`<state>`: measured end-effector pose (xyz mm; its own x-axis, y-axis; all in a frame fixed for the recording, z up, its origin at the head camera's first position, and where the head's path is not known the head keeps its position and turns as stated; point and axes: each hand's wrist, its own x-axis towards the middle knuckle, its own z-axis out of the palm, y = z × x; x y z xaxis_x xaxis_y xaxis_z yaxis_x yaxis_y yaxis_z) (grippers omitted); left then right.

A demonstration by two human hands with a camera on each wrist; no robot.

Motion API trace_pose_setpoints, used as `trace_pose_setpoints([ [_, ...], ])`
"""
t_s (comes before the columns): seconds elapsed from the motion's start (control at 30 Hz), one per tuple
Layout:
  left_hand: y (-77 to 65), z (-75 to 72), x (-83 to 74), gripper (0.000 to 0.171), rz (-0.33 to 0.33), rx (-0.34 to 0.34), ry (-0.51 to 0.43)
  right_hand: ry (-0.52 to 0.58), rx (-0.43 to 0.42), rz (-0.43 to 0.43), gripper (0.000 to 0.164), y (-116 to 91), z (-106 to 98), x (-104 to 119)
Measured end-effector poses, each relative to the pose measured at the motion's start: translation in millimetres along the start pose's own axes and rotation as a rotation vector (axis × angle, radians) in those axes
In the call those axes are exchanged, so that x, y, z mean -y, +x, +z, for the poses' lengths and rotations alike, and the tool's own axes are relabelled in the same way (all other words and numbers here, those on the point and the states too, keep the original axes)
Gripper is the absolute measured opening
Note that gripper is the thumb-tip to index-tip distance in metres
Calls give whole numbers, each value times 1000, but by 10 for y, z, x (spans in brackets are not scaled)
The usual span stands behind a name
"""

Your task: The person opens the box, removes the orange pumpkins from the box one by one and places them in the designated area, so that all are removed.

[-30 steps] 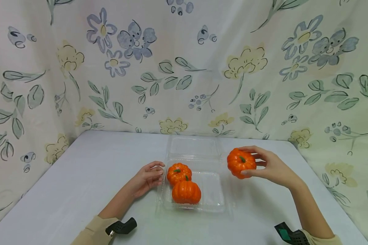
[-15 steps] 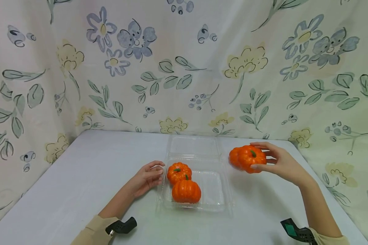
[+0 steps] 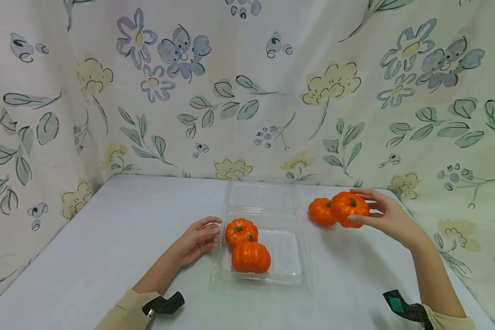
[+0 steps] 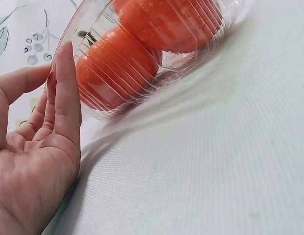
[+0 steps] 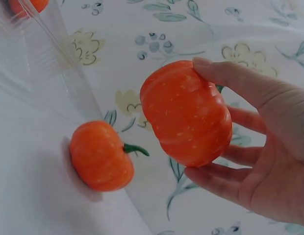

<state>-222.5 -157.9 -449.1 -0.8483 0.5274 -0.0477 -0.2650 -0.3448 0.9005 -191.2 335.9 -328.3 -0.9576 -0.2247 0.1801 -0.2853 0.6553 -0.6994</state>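
My right hand (image 3: 392,220) holds a small orange pumpkin (image 3: 348,209) with a green stem, between thumb and fingers above the table. In the right wrist view this pumpkin (image 5: 186,115) is apart from another pumpkin (image 5: 102,155), which rests on the table. A clear plastic clamshell container (image 3: 286,256) stands at the middle with its lid (image 3: 260,196) folded back. Inside its left half sit two pumpkins, one behind (image 3: 241,233) and one in front (image 3: 250,257). At the container's left rim is my left hand (image 3: 195,243); the left wrist view has its thumb and fingers pinching that edge.
A white table (image 3: 156,201) carries everything. Behind it hangs a floral cloth (image 3: 247,91), which also runs along both sides. The lone pumpkin (image 3: 321,212) sits just right of the container.
My right hand has moved right and back, away from the container, with its pumpkin, uncovering the one on the table. The left hand and container stay put.
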Motion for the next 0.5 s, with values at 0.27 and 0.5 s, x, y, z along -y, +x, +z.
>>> trace_pose_setpoints([
  [0.27, 10, 18, -12, 21, -29, -55, 23, 9, -32, 69, 69, -3, -47, -146],
  [0.5, 23, 19, -12, 32, -38, -74, 55, -5, -59, 127, 71, 2, -69, -304],
])
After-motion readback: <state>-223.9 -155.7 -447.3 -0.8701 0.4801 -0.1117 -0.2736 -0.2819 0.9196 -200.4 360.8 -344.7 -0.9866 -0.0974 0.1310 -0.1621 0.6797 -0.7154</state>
